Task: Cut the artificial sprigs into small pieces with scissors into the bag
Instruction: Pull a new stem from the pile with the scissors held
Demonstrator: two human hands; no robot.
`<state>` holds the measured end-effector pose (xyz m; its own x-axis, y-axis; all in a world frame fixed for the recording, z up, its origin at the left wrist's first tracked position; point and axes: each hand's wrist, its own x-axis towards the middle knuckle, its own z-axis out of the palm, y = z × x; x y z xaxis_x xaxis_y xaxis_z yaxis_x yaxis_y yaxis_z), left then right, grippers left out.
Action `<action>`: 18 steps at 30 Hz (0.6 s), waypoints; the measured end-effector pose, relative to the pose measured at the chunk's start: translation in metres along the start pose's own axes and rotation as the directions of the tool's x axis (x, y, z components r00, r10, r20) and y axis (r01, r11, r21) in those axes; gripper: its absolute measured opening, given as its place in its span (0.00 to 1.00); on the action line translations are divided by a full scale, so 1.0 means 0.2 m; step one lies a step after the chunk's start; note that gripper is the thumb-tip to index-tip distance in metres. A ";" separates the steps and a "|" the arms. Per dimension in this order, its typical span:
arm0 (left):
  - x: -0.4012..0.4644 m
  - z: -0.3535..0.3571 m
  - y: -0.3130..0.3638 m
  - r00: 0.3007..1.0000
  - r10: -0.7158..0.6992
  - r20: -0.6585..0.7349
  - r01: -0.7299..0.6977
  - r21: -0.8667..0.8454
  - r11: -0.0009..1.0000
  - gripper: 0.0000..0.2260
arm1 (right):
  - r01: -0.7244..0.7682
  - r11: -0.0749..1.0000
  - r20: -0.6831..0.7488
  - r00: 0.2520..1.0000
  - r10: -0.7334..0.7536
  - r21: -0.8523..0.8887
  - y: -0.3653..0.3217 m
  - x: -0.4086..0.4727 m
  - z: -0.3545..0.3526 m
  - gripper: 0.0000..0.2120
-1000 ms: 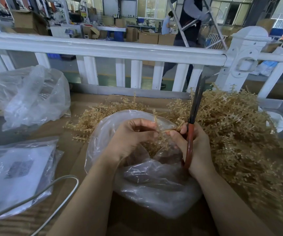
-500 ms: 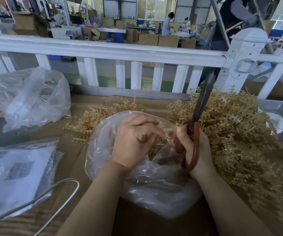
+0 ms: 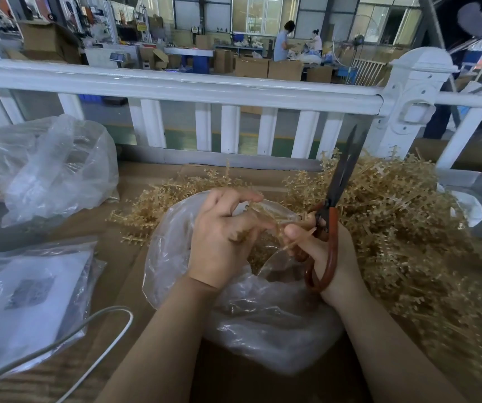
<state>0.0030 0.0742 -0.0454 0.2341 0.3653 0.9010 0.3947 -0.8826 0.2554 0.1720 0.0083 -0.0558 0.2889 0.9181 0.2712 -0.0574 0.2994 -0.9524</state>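
Note:
A clear plastic bag [image 3: 263, 324] lies open on the cardboard table with tan cut pieces inside. Over its mouth my left hand [image 3: 222, 242] pinches a tan sprig piece [image 3: 266, 225], fingers partly spread. My right hand [image 3: 330, 257] grips red-handled scissors [image 3: 332, 228], blades pointing up and away, slightly apart. The thumb also presses a thin tan stem [image 3: 299, 238] against the handle. A big heap of tan artificial sprigs [image 3: 402, 228] covers the table to the right and behind the bag.
A white railing [image 3: 176, 88] runs across the table's far edge. Two other clear bags sit at the left, one crumpled [image 3: 45, 170], one holding white paper [image 3: 25, 301]. A white cable [image 3: 94, 324] loops at lower left. A person stands beyond the rail at far right.
The scissors tilted to the right and their blades parted slightly. My left hand rose and turned over the bag's mouth, opening its fingers. The person behind the railing moved right.

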 end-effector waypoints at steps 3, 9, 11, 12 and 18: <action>0.00 0.00 0.00 1.000 -0.005 0.015 0.005 -0.005 1.000 0.06 | -0.032 0.999 0.049 0.998 0.034 -0.032 0.00 0.00 0.01 0.20; -0.01 0.00 0.01 0.923 -0.329 0.201 0.373 -0.250 0.893 0.18 | 0.005 0.995 -0.022 1.000 -0.008 -0.104 0.01 0.00 0.01 0.17; -0.01 0.00 0.01 0.805 -0.503 0.315 0.591 -0.343 0.730 0.25 | 0.019 0.993 -0.042 0.999 -0.024 -0.120 0.02 0.00 0.01 0.17; -0.02 -0.01 0.00 0.745 -0.552 0.375 0.667 -0.378 0.643 0.25 | 0.019 0.993 -0.048 0.999 -0.025 -0.119 0.03 0.00 0.01 0.17; -0.02 -0.04 0.01 0.460 -0.497 0.736 0.888 -0.399 0.231 0.16 | -0.007 0.995 -0.079 0.997 -0.001 -0.100 0.01 0.00 0.02 0.18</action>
<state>-0.0038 0.0695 -0.0454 0.5649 0.8247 0.0293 -0.0555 0.0025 0.9985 0.1675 0.0105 -0.0565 0.3636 0.8945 0.2601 0.0368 0.2652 -0.9635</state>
